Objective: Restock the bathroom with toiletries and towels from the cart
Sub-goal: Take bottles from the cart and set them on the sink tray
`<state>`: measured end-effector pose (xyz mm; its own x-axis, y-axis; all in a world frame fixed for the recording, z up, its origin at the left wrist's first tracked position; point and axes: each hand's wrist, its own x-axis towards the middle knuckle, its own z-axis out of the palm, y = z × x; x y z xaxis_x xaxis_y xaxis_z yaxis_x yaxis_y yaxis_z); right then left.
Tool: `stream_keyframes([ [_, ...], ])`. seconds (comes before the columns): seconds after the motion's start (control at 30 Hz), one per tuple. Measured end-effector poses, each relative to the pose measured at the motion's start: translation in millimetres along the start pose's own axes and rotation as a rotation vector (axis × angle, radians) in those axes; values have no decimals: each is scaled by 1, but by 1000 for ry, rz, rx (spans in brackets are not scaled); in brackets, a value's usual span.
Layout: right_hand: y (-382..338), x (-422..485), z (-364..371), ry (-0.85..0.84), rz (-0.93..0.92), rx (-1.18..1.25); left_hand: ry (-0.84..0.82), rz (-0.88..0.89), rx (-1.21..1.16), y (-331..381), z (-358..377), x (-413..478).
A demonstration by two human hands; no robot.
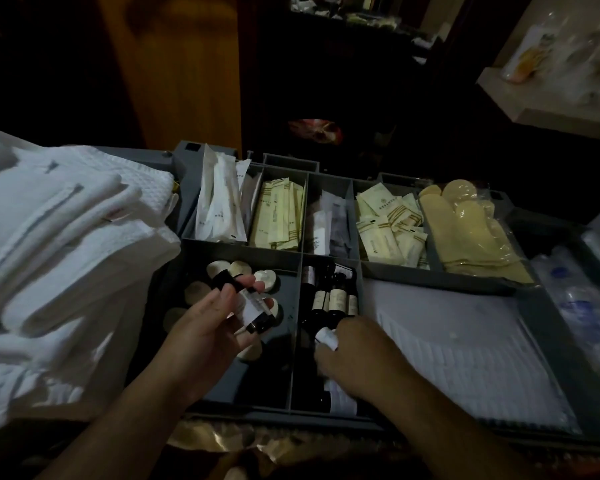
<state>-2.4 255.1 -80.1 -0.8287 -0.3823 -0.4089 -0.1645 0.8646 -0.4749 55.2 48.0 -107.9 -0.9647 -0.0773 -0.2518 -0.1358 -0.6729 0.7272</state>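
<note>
- My left hand (208,330) holds small bottles (253,308) in its fingers, up over the round soaps (238,268).
- My right hand (357,355) is down in the next box of the grey cart tray (243,249). Its fingers curl round a white-topped bottle (326,337).
- More dark bottles (336,299) stand in that same box.
- My two hands are apart.
- White towels (66,220) sit in a pile on the left.
</note>
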Motion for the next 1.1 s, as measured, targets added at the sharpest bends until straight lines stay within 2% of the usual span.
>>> stream_keyframes([
  [0.1, 9, -3, -20, 54, 61, 186, -8, 3, -2, 0, 0, 1],
  [0.17, 13, -4, -30, 20, 120, 586, -14, -2, -9, 0, 1, 2],
  [0.27, 18, -8, -36, -56, 97, 1231, -26, -14, -17, 1, 1, 3],
  [0.33, 19, -10, -38, -38, 27, 1425, -29, -23, -25, 1, 1, 3],
  [0.4, 16, -8, -40, 23, -6, 1472, -34, -33, -34, 0, 1, 4],
  [0.5, 14, 0, -41, 123, 29, 1436, -39, -46, -37, -2, 2, 5],
  [0.63, 12, 7, -42, 104, 70, 1359, -69, -40, -7, -3, 4, 8],
  [0.67, 13, 9, -42, 124, 74, 1264, -83, -36, -7, -3, 4, 8],
  [0.73, 16, 15, -41, 208, 74, 863, -94, -36, -7, -3, 4, 9],
  [0.8, 16, 27, -41, 216, 102, 537, -77, -49, -9, -3, 3, 10],
  [1.0, -11, 69, -47, -10, 174, 93, -70, -63, -27, -5, 3, 12],
  [1.1, -22, 83, -45, -88, 172, -11, -55, -66, -25, -3, -1, 13],
])
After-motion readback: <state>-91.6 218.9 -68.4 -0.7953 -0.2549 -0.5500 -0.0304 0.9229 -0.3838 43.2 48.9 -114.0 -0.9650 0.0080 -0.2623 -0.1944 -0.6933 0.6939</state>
